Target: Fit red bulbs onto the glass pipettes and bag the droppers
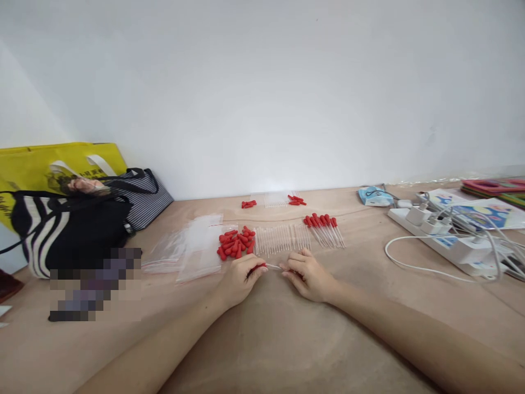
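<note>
My left hand [241,279] is closed in a pinch around a red rubber dropper bulb [259,267], mostly hidden by the fingers. From it a thin clear dropper tube [274,267] runs level to my right hand [307,274], whose fingers pinch its other end. The tube's end meets the bulb; how deep it sits inside cannot be made out. Just beyond my left hand lies a pile of loose red bulbs [235,243]. A row of bare clear tubes [281,239] lies beyond both hands. To its right, several droppers with red bulbs fitted [325,230] lie side by side.
Clear zip bags [199,246] lie left of the bulbs. Against the wall are more tubes [275,200] and small red bulbs [297,200]. A white power strip [447,246] with cables and a blue face mask [375,196] are at right; a black bag [77,230] stands at left.
</note>
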`<state>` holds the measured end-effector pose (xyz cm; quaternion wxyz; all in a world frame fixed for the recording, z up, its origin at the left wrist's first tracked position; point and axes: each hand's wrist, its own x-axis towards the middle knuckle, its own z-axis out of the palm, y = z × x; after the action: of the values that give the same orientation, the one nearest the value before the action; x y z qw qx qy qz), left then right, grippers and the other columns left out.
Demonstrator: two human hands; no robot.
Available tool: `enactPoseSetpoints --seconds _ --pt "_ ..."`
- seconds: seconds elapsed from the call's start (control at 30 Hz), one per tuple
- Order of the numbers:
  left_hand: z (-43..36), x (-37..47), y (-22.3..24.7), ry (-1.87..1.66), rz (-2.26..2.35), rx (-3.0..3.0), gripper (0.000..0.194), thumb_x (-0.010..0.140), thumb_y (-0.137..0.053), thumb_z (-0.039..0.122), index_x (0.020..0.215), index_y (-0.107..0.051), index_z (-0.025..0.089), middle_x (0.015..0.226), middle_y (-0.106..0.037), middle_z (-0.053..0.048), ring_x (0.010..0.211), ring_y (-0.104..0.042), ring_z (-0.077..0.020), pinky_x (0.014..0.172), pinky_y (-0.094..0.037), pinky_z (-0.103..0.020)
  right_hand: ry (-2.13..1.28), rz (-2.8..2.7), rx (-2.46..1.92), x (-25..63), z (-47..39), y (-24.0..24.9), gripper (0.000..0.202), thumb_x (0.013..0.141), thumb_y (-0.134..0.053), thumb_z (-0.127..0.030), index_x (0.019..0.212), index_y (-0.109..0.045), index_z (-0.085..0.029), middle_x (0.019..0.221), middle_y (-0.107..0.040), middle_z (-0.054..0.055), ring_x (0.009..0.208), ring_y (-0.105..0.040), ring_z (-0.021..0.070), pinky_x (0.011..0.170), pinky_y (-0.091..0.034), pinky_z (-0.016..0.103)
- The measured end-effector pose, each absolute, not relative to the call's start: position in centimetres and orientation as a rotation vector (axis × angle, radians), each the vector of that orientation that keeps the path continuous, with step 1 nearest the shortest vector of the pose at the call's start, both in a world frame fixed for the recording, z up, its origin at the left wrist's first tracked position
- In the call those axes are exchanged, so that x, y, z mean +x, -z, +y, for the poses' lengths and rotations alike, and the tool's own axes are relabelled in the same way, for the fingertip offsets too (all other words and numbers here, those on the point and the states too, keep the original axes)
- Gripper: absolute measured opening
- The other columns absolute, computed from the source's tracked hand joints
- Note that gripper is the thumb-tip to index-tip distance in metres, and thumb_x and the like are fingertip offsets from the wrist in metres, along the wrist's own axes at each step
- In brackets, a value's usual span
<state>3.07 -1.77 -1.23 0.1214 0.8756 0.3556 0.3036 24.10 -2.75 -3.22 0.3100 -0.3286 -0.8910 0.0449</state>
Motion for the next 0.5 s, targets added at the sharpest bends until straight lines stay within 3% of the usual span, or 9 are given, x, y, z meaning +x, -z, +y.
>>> enactPoseSetpoints --seconds 0.23,0.5 --pt "-2.25 3.13 1.16 -0.745 0.982 2.577 0.019 0.086 -0.041 0.020 0.077 -0.056 0.015 0.073 -0.056 -0.003 0.068 -0.052 -0.0135 0.063 -0.041 -0.023 0.064 -2.414 -0.760 24.66 -2.40 2.64 0.016 0.083 -0.041 -0.016 0.080 -0.057 -0.018 0.069 -0.056 0.000 0.056 -0.039 0.0095 0.066 -0.022 0.029" --pt "-2.20 3.07 1.27 -0.695 0.938 2.624 0.019 0.087 -0.038 0.021 0.081 -0.055 0.016 0.075 -0.055 -0.002 0.068 -0.051 -0.0138 0.064 -0.040 -0.024 0.384 -2.466 -0.709 24.64 -2.29 2.82 0.025 0.078 -0.035 -0.006 0.074 -0.058 -0.016 0.064 -0.053 0.000 0.051 -0.029 0.0100 0.064 -0.020 0.031"
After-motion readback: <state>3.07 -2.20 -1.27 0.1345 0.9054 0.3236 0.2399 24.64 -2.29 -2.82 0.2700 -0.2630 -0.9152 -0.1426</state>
